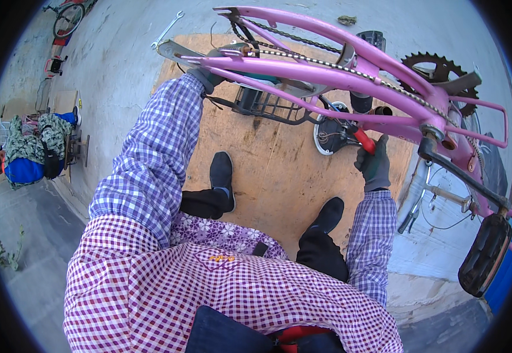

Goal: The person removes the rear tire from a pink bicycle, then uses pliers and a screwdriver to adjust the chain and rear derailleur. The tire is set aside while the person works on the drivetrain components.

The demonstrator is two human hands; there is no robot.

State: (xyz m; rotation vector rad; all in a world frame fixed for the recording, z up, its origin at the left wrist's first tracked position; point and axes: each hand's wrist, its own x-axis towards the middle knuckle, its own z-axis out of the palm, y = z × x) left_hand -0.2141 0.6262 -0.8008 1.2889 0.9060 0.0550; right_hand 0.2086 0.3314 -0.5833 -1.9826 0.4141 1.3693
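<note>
A pink bicycle frame (303,73) lies across the upper part of the head view, with a chain (326,67) running along its tubes. My left hand (209,79), in a grey glove, is closed around the frame's tapered left end. Its fingers are partly hidden by the tubes. My gloved right hand (376,165) grips a red-handled tool (364,141) just below the frame. The tool's head is lost among thin wires beside a round lamp-like part (324,138), so its exact kind cannot be made out. A black wire rack (279,109) sits under the frame.
Beneath everything is a worn wooden board (267,170), where both my shoes stand. A toothed chainring (441,73), crank and black pedal (484,256) project at right. Wrenches lie on the floor, one a spanner (169,29) at upper left. Another person (38,147) sits far left.
</note>
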